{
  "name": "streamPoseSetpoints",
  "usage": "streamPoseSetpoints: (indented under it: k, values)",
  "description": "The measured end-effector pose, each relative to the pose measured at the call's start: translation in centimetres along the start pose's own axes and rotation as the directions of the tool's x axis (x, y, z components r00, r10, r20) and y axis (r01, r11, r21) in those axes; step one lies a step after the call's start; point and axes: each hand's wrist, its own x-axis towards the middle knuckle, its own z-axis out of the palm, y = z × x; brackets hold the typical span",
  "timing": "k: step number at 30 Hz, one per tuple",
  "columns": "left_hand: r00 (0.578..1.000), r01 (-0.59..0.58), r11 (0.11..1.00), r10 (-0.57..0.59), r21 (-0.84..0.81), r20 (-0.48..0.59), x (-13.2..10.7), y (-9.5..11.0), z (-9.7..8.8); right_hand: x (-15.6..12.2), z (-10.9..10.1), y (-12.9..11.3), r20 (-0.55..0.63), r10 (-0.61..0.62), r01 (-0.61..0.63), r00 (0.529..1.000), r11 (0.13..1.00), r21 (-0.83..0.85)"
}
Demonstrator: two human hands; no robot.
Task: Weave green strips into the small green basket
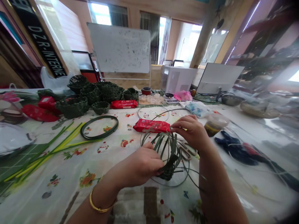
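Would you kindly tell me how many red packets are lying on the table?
4: one red packet beyond the half-woven basket, one by the finished green baskets, two at far left. Others may be hidden.

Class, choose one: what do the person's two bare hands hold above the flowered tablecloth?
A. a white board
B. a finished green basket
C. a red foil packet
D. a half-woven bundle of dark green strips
D: both the left hand and the right hand grip the half-woven bundle of dark green strips, loose ends sticking out.
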Motion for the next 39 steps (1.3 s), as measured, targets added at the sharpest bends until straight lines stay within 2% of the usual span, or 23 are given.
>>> streamPoseSetpoints:
  k: [3,5,7,9,11,13,15,17,19,22,25,27,30,32,33,36,39]
  values:
    - [1.0,-0.012,0.999,0.012,-0.046,0.002,0.1,0.0,0.3,0.1,0.1,-0.3,0.016,-0.035,0.035,0.999,0.999,-0.009]
    - [0.999,0.014,0.996,-0.018,-0.093,-0.045,0.1,-0.2,0.3,-0.1,-0.3,-0.7,-0.097,-0.083,0.082,0.992,0.997,-0.015]
    - [0.989,0.07,0.988,-0.086,-0.135,-0.118,0.0,-0.6,0.1,-0.5,-1.1,-1.4,-0.254,-0.12,0.105,0.96,0.992,-0.069]
    - [0.97,0.127,0.977,-0.158,-0.168,-0.185,-0.2,-1.2,-0.4,-0.9,-2.2,-2.1,-0.323,-0.137,0.095,0.937,0.985,-0.142]
    - [0.939,0.192,0.965,-0.233,-0.177,-0.253,-0.6,-1.9,-1.0,-1.2,-3.1,-2.5,-0.287,-0.131,0.079,0.949,0.98,-0.185]
    - [0.888,0.277,0.948,-0.315,-0.157,-0.335,-1.0,-2.4,-1.6,-1.2,-3.4,-2.5,-0.244,-0.118,0.07,0.963,0.978,-0.197]
    - [0.864,0.302,0.947,-0.319,-0.105,-0.39,-1.3,-2.7,-2.1,-1.0,-3.1,-2.3,-0.257,-0.105,0.052,0.961,0.977,-0.205]
    - [0.908,0.237,0.971,-0.223,-0.002,-0.355,-1.5,-2.6,-2.2,-0.7,-2.5,-2.2,-0.28,-0.084,0.024,0.956,0.977,-0.212]
    - [0.956,0.162,0.979,-0.125,0.126,-0.264,-1.5,-2.2,-2.0,-0.5,-2.0,-2.3,-0.282,-0.071,0.01,0.957,0.977,-0.212]
    - [0.973,0.161,0.958,-0.114,0.236,-0.201,-1.4,-1.8,-1.5,-0.6,-2.0,-2.8,-0.271,-0.091,0.029,0.958,0.974,-0.225]
    - [0.965,0.185,0.966,-0.143,0.183,-0.22,-1.4,-1.9,-1.6,-0.8,-2.3,-2.7,-0.27,-0.088,0.017,0.959,0.967,-0.255]
    - [0.967,0.153,0.984,-0.13,0.093,-0.218,-1.5,-2.0,-2.0,-0.8,-2.0,-2.0,-0.225,-0.031,-0.024,0.974,0.97,-0.24]
    - [0.984,0.05,0.998,-0.055,-0.037,-0.169,-1.4,-1.6,-2.3,-0.5,-1.2,-0.7,-0.01,0.082,-0.083,0.997,0.983,-0.164]
    - [0.993,-0.008,0.999,0.004,-0.037,-0.116,-1.1,-0.9,-2.0,-0.3,-0.8,-0.5,0.075,0.089,-0.08,0.993,0.99,-0.115]
    - [0.996,-0.023,1.0,0.022,-0.007,-0.087,-0.8,-0.5,-1.6,-0.2,-0.8,-0.6,0.061,0.063,-0.057,0.996,0.994,-0.098]
    - [0.999,-0.016,0.992,0.02,0.122,-0.031,-0.1,0.0,-0.2,-0.2,-1.5,-2.0,-0.085,-0.076,0.069,0.993,0.994,-0.083]
    - [0.996,0.062,0.994,-0.056,0.087,-0.066,0.0,-0.5,0.3,-0.8,-2.9,-3.7,-0.198,-0.164,0.135,0.966,0.979,-0.151]
